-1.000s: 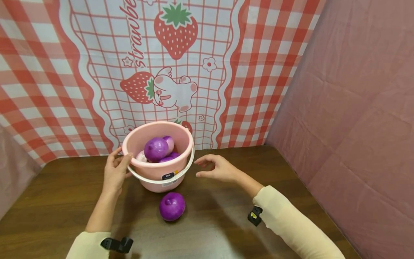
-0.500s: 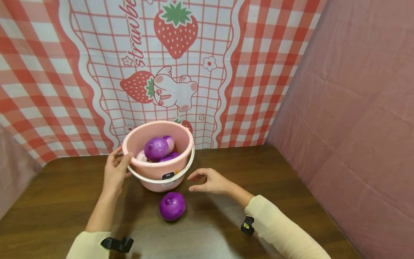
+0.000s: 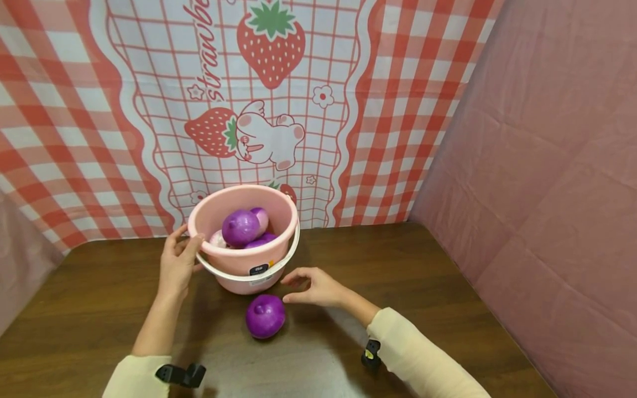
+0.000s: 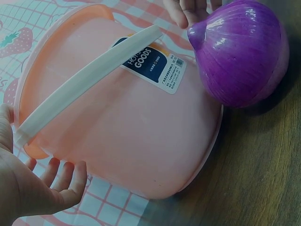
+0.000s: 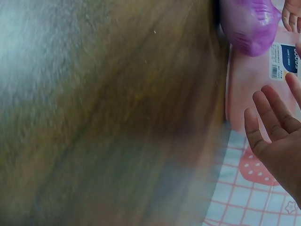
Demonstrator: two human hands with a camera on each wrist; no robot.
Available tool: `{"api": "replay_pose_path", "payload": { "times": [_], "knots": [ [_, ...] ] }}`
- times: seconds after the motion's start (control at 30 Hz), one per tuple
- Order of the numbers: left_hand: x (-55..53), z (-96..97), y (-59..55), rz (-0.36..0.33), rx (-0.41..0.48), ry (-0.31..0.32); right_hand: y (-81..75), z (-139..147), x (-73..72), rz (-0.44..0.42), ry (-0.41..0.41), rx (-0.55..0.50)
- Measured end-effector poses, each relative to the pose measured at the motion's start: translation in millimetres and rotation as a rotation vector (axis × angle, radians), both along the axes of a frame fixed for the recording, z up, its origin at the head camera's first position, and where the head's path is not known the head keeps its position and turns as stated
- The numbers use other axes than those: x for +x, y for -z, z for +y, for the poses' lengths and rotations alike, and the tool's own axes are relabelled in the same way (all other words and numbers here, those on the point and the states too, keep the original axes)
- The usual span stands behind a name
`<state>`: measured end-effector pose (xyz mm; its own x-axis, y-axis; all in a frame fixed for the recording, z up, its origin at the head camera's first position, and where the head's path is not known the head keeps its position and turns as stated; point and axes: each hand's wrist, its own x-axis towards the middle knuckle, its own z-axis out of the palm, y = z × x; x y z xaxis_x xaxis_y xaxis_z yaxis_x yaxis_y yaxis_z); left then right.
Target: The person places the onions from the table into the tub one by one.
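A pink bucket (image 3: 231,262) with a white handle (image 4: 89,82) stands on the table. My left hand (image 3: 175,265) holds its left rim, with the thumb at the front edge and the fingers around the outside. Inside the bucket lie several onions, with a purple onion (image 3: 241,228) on top. Another purple onion (image 3: 265,317) rests on the table just in front of the bucket. My right hand (image 3: 314,287) hovers right beside this onion, fingers relaxed and apart, holding nothing. In the right wrist view the right hand (image 5: 280,134) shows its spread fingers below the onion (image 5: 249,26).
The brown wooden table (image 3: 423,309) spreads out to the right and front. Behind the bucket hangs a strawberry-print checked cloth (image 3: 398,110). A pink cloth wall (image 3: 547,166) bounds the right side.
My right hand has moved down and left, from beside the bucket's handle to beside the onion on the table. The left hand and the bucket have stayed put.
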<state>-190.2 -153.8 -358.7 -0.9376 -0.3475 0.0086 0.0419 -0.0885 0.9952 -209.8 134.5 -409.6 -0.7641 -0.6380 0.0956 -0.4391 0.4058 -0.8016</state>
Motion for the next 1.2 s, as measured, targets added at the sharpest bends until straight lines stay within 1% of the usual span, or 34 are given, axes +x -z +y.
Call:
{"api": "replay_pose_path", "payload": {
  "times": [0.23, 0.6, 0.7, 0.83, 1.2],
  "knots": [
    [0.1, -0.5, -0.3, -0.002, 0.000, 0.000, 8.2, -9.2, 2.9, 0.003, 0.003, 0.004],
    [-0.6, -0.6, 0.6, -0.001, 0.001, 0.001, 17.8, -25.5, 11.6, -0.033, -0.056, -0.017],
    [-1.0, -0.5, 0.4, -0.003, 0.002, 0.001, 20.1, -28.3, 14.3, -0.020, -0.058, 0.009],
    [-1.5, -0.5, 0.1, -0.001, 0.005, -0.001, 21.3, -30.5, 16.7, 0.005, -0.038, 0.055],
    [-0.6, -0.8, 0.3, 0.000, 0.002, 0.000, 23.0, -36.7, 21.5, 0.041, -0.063, 0.080]
  ]
}}
